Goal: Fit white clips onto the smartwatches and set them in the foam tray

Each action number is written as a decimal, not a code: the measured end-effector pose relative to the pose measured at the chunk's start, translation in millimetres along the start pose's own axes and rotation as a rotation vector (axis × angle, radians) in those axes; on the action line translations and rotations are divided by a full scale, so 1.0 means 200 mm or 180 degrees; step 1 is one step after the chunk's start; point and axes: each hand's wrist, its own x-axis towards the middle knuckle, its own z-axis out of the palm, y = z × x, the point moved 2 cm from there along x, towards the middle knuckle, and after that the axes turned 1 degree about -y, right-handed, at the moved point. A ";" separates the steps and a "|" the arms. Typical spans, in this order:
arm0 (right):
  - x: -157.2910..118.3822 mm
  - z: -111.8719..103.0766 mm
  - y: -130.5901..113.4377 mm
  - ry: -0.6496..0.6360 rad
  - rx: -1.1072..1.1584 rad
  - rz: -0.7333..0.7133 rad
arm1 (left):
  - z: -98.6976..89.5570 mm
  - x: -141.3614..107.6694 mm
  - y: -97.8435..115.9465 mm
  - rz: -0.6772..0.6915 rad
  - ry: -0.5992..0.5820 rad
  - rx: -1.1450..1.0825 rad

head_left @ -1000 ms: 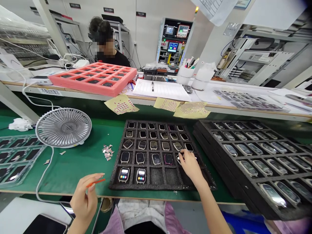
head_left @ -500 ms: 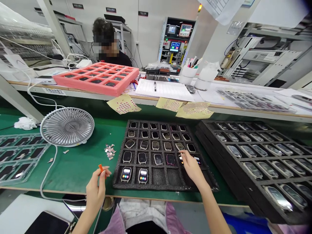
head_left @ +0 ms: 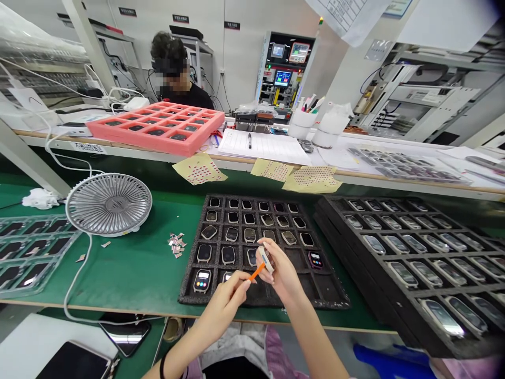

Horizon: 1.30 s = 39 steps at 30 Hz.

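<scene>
The left hand (head_left: 223,308) pinches a thin orange stick (head_left: 257,271), its tip just beside a pale-edged smartwatch (head_left: 266,259) gripped in the right hand (head_left: 283,273). The hands are close together above a black foam tray (head_left: 187,296) on the green-matted surface (head_left: 118,273). Left of that tray sits a round grey desk fan (head_left: 108,204); right of it, a second black foam tray (head_left: 327,210). Beyond it are a pink foam tray (head_left: 189,143), a seated person in black (head_left: 189,97) and a machine with lit screens (head_left: 284,68).

A strapless smartwatch body (head_left: 267,259) with a pale silver edge sits tilted on its side in the right hand (head_left: 282,273), a slim orange pick (head_left: 256,272), pinched in the left hand (head_left: 224,300), angled with its tip at the watch's edge.
</scene>
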 end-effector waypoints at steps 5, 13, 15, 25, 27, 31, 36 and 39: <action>-0.02 0.02 0.00 -0.0133 0.0180 0.0005 | 0.00 -0.01 0.01 -0.0077 -0.0077 -0.0024; -0.03 0.02 0.01 -0.0048 0.0082 -0.0017 | 0.02 -0.01 0.00 -0.0191 -0.0062 -0.0360; -0.02 0.01 0.01 -0.0047 -0.0022 -0.0056 | 0.01 0.00 0.00 -0.0235 -0.0095 -0.0456; -0.03 0.01 0.05 -0.0178 0.0161 0.0067 | -0.01 0.02 0.02 -0.0335 -0.0186 -0.0688; -0.03 0.03 0.07 -0.0357 0.0527 0.0246 | 0.00 0.02 0.02 -0.0304 -0.0169 -0.0784; -0.03 0.06 0.11 -0.0509 0.0935 0.0533 | 0.02 0.02 0.00 -0.0316 -0.0134 -0.0934; -0.02 0.04 0.12 -0.0454 0.1018 0.0617 | 0.03 0.02 -0.02 -0.0548 -0.0166 -0.1142; -0.02 0.02 0.13 -0.0096 0.0810 0.0439 | 0.02 0.04 -0.04 -0.0618 0.0047 -0.1194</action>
